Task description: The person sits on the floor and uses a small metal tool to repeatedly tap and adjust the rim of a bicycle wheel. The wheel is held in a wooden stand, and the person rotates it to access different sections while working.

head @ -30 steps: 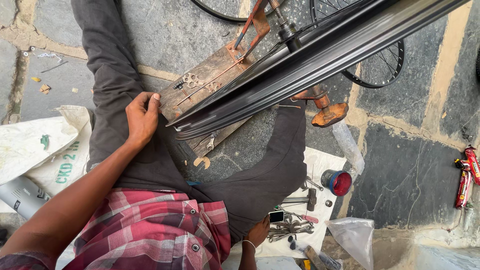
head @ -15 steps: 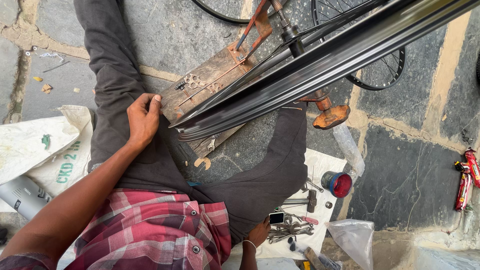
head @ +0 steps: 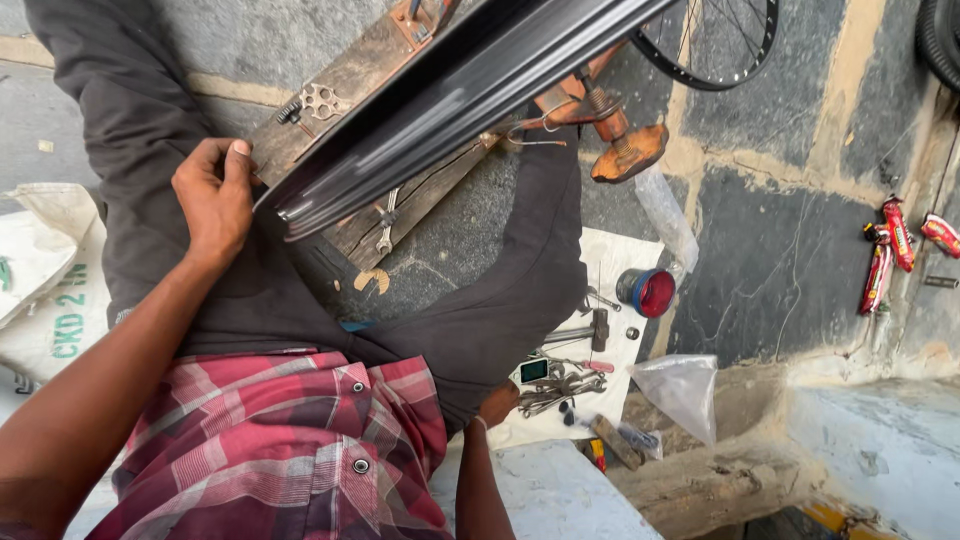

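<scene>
Because my left hand [head: 213, 200] is closed around the near end of the black wheel rim [head: 455, 95], with the thumb up and the fingers [head: 205, 160] curled over its edge, I read that end as the natural place to take hold. The rim runs diagonally from that hand up toward the top of the view, crossing over a worn wooden board [head: 345, 95] that lies on the stone floor [head: 760, 250] between my legs. I judge the rim stiff and fairly light for its span, a hollow metal hoop whose smooth painted walls could slip under a loose hold, so a grasp across the channel looks safer than a pinch on one lip. Its length means the far end would swing if held only here. My right hand [head: 497, 403] sits low beside my thigh, mostly hidden by my dark trousers, and I cannot tell whether it is closed or holding anything; it lies just beside a cluster of small tools [head: 560, 385] on a white cloth [head: 625, 255], near a red-lidded tin [head: 648, 292].
</scene>
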